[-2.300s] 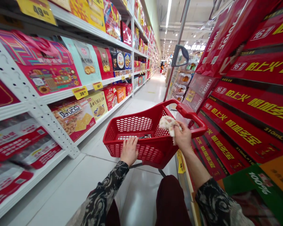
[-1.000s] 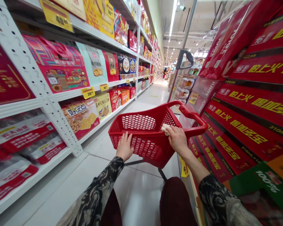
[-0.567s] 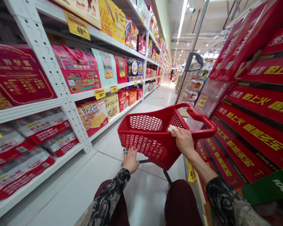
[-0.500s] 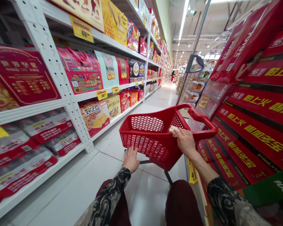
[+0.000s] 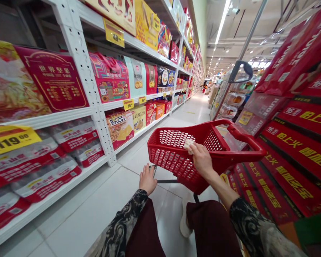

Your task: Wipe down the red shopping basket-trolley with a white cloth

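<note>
Head view: white shelves [image 5: 77, 76] of boxed snacks run along the aisle left of the red basket [image 5: 176, 151], and red cartons [image 5: 296, 142] are stacked to its right. The right hand [image 5: 202, 160] rests on the basket's near rim, fingers clamped on a crumpled cloth [image 5: 188, 144]. Below the basket's left corner, the left hand [image 5: 147, 179] hangs with fingers loosely apart, holding nothing.

The red perforated plastic shopping basket [image 5: 176, 150] has a smooth, slightly glossy finish. The crumpled pale cloth [image 5: 188, 145] looks soft and matt. The white tiled floor [image 5: 96, 207] is polished and shiny, and the white perforated metal shelf upright [image 5: 82, 71] looks painted and matt.
</note>
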The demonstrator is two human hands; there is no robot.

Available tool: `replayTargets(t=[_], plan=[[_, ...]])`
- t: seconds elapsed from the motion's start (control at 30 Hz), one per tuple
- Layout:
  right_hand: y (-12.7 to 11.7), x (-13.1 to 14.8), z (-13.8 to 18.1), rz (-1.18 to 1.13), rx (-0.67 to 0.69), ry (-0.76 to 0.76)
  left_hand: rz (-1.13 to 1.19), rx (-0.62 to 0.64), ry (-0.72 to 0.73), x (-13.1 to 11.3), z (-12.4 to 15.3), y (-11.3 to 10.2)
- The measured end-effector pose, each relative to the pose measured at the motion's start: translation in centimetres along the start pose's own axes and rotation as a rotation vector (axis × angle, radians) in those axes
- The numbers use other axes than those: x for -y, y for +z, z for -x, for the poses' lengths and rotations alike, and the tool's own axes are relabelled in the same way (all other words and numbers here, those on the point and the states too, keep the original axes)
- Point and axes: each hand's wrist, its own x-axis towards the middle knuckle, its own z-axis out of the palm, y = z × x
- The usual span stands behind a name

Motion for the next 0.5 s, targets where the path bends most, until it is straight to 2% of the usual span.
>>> replayTargets(t=[0.1, 0.2, 0.37, 0.5], plan=[[3.5, 5.7, -1.7, -0.071, 0.046, -0.178, -0.002, -0.006, -0.011, 0.7, 0.1, -0.4], [6.4, 9.6, -3.6, -0.09, 0.129, -0.309, -0.012, -0.043, 0.009, 1.0, 0.2, -1.1], [9.4, 11.9, -5.5, -0.115, 0.144, -0.5, -0.047, -0.099, 0.048, 1.4, 0.0, -2.5], [11.7, 12.3, -4.3, -0.157, 0.164, -0.575, -0.072, -0.089, 0.058, 1.3, -0.4, -2.9]])
